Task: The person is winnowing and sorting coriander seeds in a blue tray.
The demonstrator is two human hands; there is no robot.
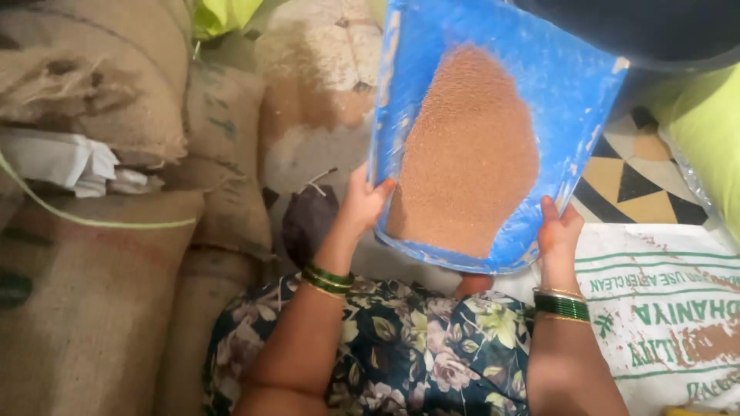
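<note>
- One blue winnowing tray [555, 85], centre to upper right of frame, held up over the lap.
- Tray long axis running from lower centre toward upper right; open lip at the far end, curved rim nearest the body.
- One heap of reddish-brown grain [470, 154] on the tray, spread down its middle and piled toward the near rim.
- Left hand [361, 202] at the tray's left edge, thumb hooked over the rim, fingers clenched on the tray from underneath.
- Right hand [559, 231] at the lower right corner of the rim, thumb on top, fingers wrapped under and gripping the tray.
- Tray lying up and away from both hands; grain between them, slightly nearer the left thumb.
- Both hands about equally near; right one lower in frame.
- Green and gold bangles [327, 279] on the left wrist, a matching stack [561, 305] on the right.
- Floral dress [432, 347] across the lower centre.
- Jute sacks [100, 308] stacked at left, at least four in view; one more pale sack [324, 62] at upper centre.
- One white printed woven bag [671, 308] flat at lower right.
- Patterned floor tile [632, 181] showing at right, between tray and bag.
- Crumpled white paper [69, 162] wedged between sacks, upper left.
</note>
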